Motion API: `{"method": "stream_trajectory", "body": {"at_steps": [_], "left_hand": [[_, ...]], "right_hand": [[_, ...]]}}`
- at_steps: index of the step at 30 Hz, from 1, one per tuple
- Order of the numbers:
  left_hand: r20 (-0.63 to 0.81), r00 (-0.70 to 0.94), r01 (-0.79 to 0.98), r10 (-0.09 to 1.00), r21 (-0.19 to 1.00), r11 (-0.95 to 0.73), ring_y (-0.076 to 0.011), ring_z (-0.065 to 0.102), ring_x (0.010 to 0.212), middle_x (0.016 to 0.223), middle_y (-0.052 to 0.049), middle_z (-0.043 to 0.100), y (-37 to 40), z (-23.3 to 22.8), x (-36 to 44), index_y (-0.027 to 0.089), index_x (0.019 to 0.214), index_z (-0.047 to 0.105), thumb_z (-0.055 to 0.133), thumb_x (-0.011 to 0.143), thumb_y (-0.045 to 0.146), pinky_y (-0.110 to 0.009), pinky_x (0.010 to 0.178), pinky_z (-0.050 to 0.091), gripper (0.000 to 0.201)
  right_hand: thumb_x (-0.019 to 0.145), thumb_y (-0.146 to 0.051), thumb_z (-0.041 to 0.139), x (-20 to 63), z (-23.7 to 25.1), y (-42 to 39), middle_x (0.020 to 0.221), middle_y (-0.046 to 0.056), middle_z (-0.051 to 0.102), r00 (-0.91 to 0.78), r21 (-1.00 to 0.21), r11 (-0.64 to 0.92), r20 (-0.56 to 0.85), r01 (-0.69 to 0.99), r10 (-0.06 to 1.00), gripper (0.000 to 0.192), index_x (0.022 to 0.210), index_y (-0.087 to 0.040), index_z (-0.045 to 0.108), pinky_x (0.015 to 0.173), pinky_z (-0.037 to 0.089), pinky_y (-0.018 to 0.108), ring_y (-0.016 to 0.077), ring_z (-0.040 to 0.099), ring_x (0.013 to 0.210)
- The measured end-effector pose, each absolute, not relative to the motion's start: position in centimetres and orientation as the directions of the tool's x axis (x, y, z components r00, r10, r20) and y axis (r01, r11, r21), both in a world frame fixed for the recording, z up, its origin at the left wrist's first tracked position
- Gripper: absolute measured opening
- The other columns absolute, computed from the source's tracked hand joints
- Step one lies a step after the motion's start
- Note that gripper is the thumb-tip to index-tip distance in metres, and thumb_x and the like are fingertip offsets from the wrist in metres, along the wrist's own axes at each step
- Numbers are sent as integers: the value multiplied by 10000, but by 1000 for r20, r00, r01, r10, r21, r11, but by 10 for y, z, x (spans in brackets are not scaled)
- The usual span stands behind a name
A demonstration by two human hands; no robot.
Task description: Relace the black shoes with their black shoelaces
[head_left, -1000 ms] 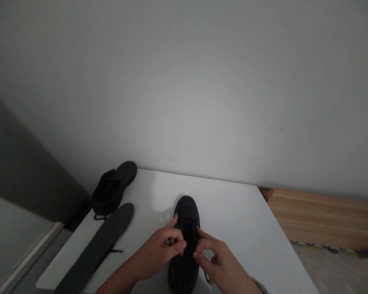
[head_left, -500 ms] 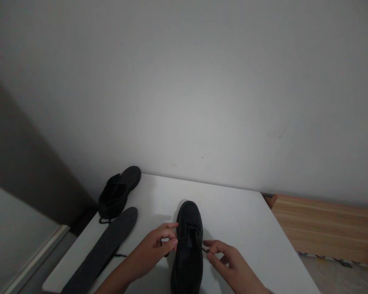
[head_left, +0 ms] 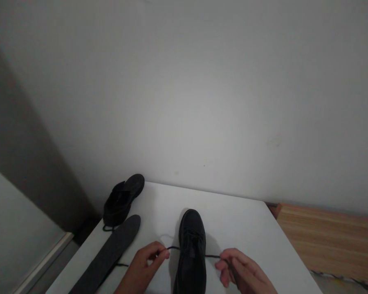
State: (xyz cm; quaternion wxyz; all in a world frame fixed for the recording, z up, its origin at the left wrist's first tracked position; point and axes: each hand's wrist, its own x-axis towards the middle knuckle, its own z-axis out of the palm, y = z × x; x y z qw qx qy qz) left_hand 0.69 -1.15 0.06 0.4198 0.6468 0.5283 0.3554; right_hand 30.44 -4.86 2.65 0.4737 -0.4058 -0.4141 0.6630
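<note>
A black lace-up shoe (head_left: pixel 192 241) stands on the white table, toe pointing at the wall, its heel cut off by the lower edge of the view. To its left, my left hand (head_left: pixel 147 263) pinches one end of the black shoelace (head_left: pixel 173 247) between thumb and forefinger. On the other side my right hand (head_left: pixel 243 269) grips the opposite lace end (head_left: pixel 213 256), which runs out sideways from the shoe. Both lace ends look drawn outward, the right one straight, the left one slightly curved. Neither hand touches the shoe body.
A second black shoe (head_left: pixel 122 201) lies at the table's far left corner. Nearer is a dark grey insole (head_left: pixel 116 251) with a piece of black lace (head_left: pixel 122 265) beside it. The white table (head_left: pixel 248 220) meets the wall; a wooden board (head_left: pixel 328 234) is at the right.
Both hands have moved outward from the shoe, left hand leftward and right hand rightward. More lace now shows on each side. The whole view has shifted slightly.
</note>
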Motion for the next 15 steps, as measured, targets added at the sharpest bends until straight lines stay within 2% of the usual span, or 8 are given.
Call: {"method": "stream_trajectory", "body": {"at_steps": [2,4,7,10,15], "left_hand": [[54,178,361,983,925,-116,-194,636,683,698,-27,692,-4,15,10,200,731,705,515,919,481,-270,645,495,388],[114,155,356,981,920,-163,-190,625,693,719,-25,696,8,28,15,202,754,714,530,926,468,-267,647,482,367],[221,88,391,971,889,-238,-201,617,733,754,-27,709,27,34,23,211,737,719,606,892,415,-287,696,467,280],[288,31,426,957,862,-274,-205,614,690,728,-37,711,33,30,29,201,719,724,609,888,387,-293,648,458,276],[371,128,415,920,822,-390,-180,627,689,719,-12,716,15,41,41,216,721,729,618,903,340,-270,683,475,246]], "right_hand": [[850,-492,740,294,34,-43,1046,145,781,-205,-903,-197,-126,-381,971,353,1060,-209,749,742,497,366,227,699,822],[827,-424,789,282,40,-31,1103,141,773,-188,-905,-145,-74,-400,979,338,1087,-215,734,795,512,375,224,708,874],[750,-427,858,267,41,-11,1022,129,790,-90,-902,-54,-17,-429,996,399,1043,-194,722,821,542,388,232,728,878],[730,-472,858,253,38,3,901,104,801,36,-888,19,2,-459,999,389,939,-177,712,750,576,358,222,744,812],[785,-468,814,239,40,6,855,92,790,33,-884,72,64,-461,997,345,898,-166,692,696,591,342,223,742,787]]}}
